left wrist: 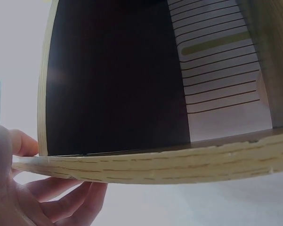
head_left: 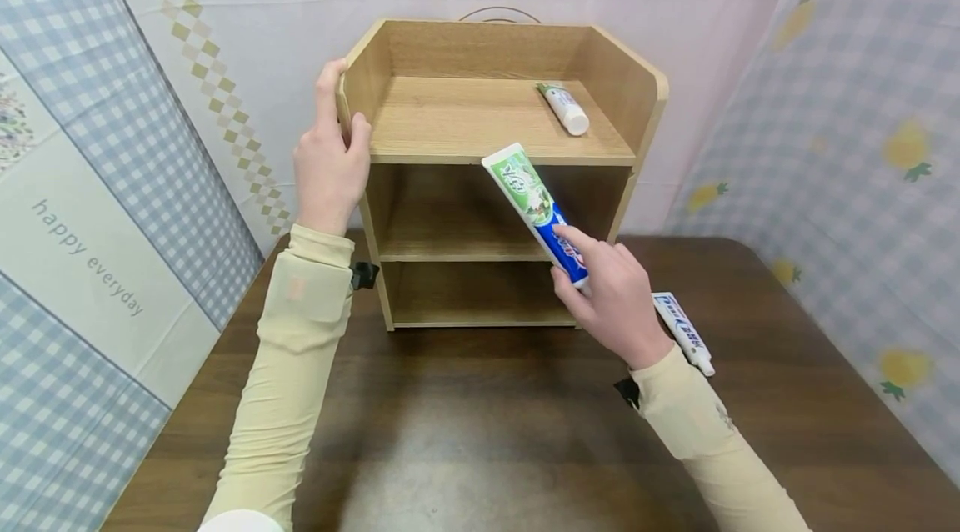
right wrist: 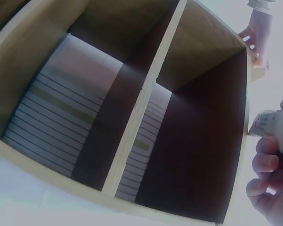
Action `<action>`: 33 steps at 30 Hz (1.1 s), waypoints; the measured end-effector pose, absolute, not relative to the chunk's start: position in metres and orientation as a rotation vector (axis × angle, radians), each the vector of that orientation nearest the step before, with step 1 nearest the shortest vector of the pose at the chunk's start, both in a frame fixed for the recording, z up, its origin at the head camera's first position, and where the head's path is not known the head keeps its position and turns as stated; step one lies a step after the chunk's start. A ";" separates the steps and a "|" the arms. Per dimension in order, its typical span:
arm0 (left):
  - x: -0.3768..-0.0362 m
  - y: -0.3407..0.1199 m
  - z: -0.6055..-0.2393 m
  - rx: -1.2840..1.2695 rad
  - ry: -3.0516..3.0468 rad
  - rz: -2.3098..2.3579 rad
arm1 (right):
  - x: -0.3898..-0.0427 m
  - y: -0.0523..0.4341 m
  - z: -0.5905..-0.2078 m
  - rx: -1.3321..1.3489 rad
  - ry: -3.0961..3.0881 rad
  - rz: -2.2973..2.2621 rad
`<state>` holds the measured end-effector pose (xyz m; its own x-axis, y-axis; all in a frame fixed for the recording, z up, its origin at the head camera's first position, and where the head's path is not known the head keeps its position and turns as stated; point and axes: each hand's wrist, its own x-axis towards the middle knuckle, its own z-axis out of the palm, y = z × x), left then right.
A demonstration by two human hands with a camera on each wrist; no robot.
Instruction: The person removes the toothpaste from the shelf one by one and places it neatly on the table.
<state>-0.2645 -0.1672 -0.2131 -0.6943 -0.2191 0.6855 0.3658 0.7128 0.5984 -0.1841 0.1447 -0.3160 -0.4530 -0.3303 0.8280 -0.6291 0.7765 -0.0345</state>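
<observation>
A wooden three-tier shelf (head_left: 457,123) stands on the table in front of me. With my left hand (head_left: 330,169) I grip the front edge of its upper left side panel; in the left wrist view the thumb and fingers lie on opposite sides of that board (left wrist: 169,165). My right hand (head_left: 618,298) holds a green and blue toothpaste tube (head_left: 534,207) by its blue end, tilted up and left before the middle tier. On the top tier, toward the right, lies a white and green toothpaste tube (head_left: 564,108).
Right of the shelf, a white and blue toothpaste tube (head_left: 682,333) lies on the dark brown table (head_left: 450,424), close by my right wrist. A checked cloth (head_left: 82,265) hangs at the left, a pineapple-patterned one (head_left: 847,140) at the right, and a pale cloth behind the shelf.
</observation>
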 end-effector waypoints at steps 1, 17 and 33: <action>-0.265 -0.167 -0.213 -0.113 -2.135 -0.958 | -0.181 0.147 -0.318 0.718 -2.061 0.441; -0.265 -0.169 -0.213 -0.113 -2.115 -0.951 | -0.156 0.178 -0.339 0.663 -2.201 0.392; -0.267 -0.167 -0.215 -0.121 -2.128 -0.978 | -0.137 0.201 -0.348 0.591 -2.270 0.350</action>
